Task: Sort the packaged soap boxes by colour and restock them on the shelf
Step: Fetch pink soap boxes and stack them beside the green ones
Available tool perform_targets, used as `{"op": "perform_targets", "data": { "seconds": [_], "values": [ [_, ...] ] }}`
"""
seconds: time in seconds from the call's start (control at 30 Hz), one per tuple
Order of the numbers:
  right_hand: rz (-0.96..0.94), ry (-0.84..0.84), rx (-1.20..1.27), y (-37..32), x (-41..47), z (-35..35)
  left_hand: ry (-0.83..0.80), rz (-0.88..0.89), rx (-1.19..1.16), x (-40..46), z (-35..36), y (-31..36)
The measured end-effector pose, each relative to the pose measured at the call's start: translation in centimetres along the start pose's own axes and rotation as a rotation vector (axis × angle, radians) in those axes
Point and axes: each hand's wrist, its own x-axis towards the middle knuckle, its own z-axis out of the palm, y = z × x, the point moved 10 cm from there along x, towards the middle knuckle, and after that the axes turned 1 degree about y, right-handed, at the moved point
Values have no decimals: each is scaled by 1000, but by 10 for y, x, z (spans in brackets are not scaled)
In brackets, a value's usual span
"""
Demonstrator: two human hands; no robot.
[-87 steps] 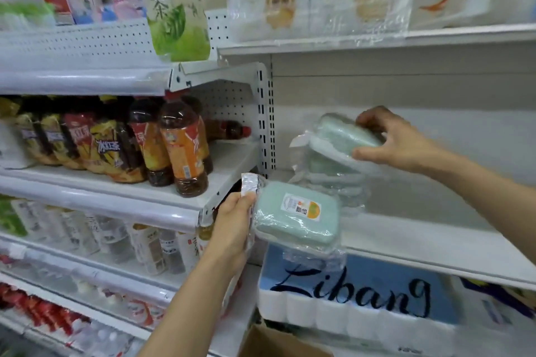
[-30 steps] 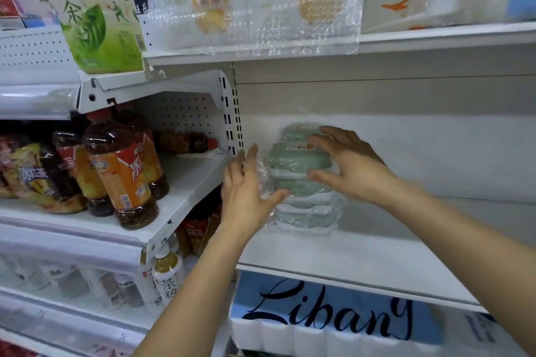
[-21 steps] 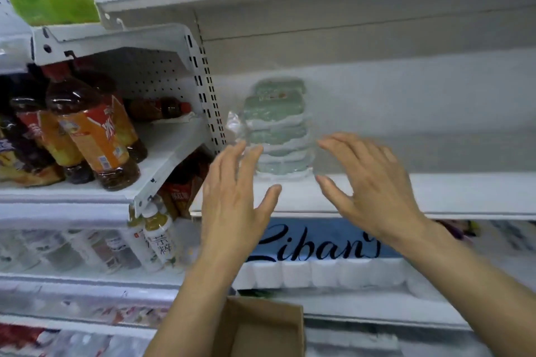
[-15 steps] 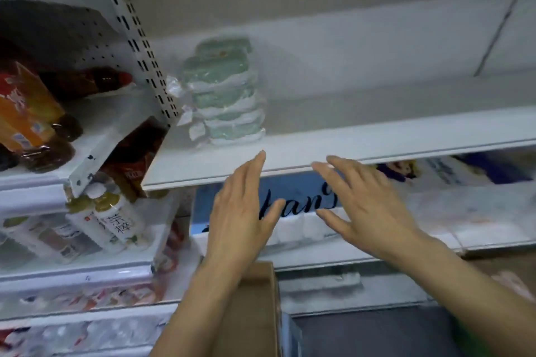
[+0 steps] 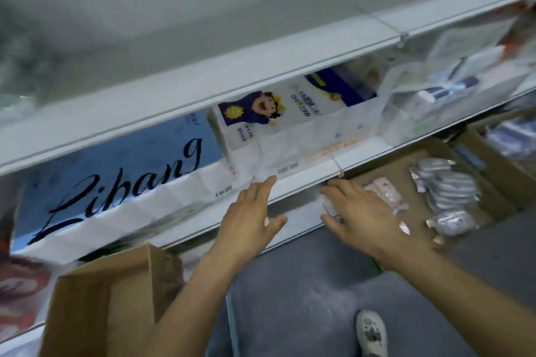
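Reaching down toward the cardboard box (image 5: pixel 417 171) on the floor, both hands empty: left hand (image 5: pixel 249 217) flat with fingers straight, right hand (image 5: pixel 359 211) spread and relaxed, hovering over the pink soap packs (image 5: pixel 383 194). Grey soap packs (image 5: pixel 446 182) lying stacked just beside, in the same box. Probably light, firm boxes under loose, slippery film; likely best pinching across the short sides, not the crinkly wrap ends. Toilet paper (image 5: pixel 290 130) sitting on the shelf (image 5: pixel 307 174) above.
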Motion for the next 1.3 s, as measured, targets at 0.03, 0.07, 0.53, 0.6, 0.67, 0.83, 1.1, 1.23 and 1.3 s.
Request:
{"op": "perform_targets", "data": {
  "seconds": [0.03,0.07,0.53,0.6,0.67,0.83,1.1,1.23,1.3],
  "values": [
    [25,-34,10,32,-5,7,-30,-3,-39,14,23,17],
    [58,-58,27,65,-8,12,-59,-13,-84,29,46,32],
    [593,-455,439,417,-21,209,-264,-833,-1059,199,376,100],
    [575,-484,479,416,-3,250,-259,-918,-1102,213,413,87],
    [569,-489,470,417,18,289,-263,-980,-1142,226,449,74],
    [577,-415,478,428,58,361,-247,-1093,-1145,255,529,41],
    [607,-365,454,462,51,393,-264,-1204,-1092,274,598,28],
    [760,-432,687,470,34,408,-256,-1213,-1096,277,595,29],
    [859,-432,882,471,21,407,-234,-1168,-1088,276,584,29]
  ]
}}
